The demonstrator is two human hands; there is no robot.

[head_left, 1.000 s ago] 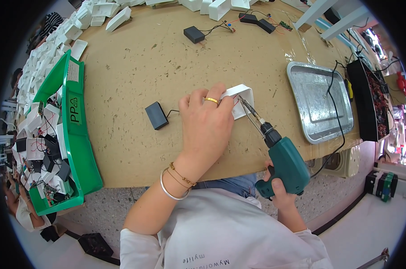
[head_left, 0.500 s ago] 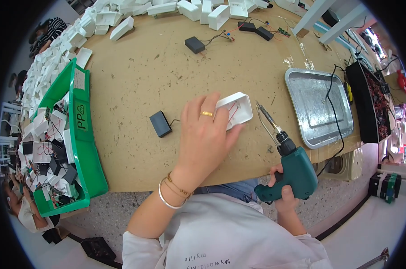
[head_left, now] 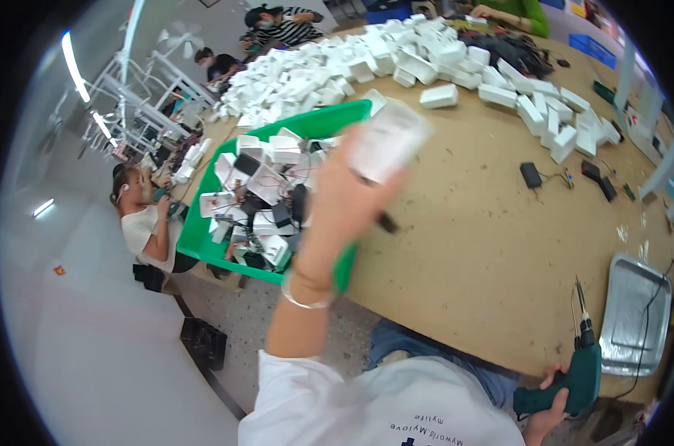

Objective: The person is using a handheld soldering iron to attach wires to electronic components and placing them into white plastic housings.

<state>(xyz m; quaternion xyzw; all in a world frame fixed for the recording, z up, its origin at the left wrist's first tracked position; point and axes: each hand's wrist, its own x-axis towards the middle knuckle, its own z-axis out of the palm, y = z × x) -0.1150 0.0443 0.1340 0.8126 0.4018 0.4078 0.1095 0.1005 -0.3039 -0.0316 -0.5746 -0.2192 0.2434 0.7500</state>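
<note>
My left hand (head_left: 352,189), smeared by motion, grips a white plastic box (head_left: 389,141) over the far right rim of the green bin (head_left: 322,119). Just below that hand, a small black box (head_left: 387,222) shows in part; whether it hangs or lies on the table I cannot tell. Inside the bin are several white boxes with wires and black boxes (head_left: 281,215). At the lower right, my right hand (head_left: 556,401) is closed around the handle of a green soldering gun (head_left: 586,368). Its metal tip points up, away from me, near the table's front edge.
A heap of white boxes (head_left: 314,74) spreads along the table's far side. Black boxes with wires (head_left: 531,175) lie at the right. A metal tray (head_left: 634,320) with a cable across it sits beside the soldering gun. Other people (head_left: 147,227) work around.
My left hand has lifted the white box and carried it left to the bin. The view has swung left. My right hand still holds the soldering gun.
</note>
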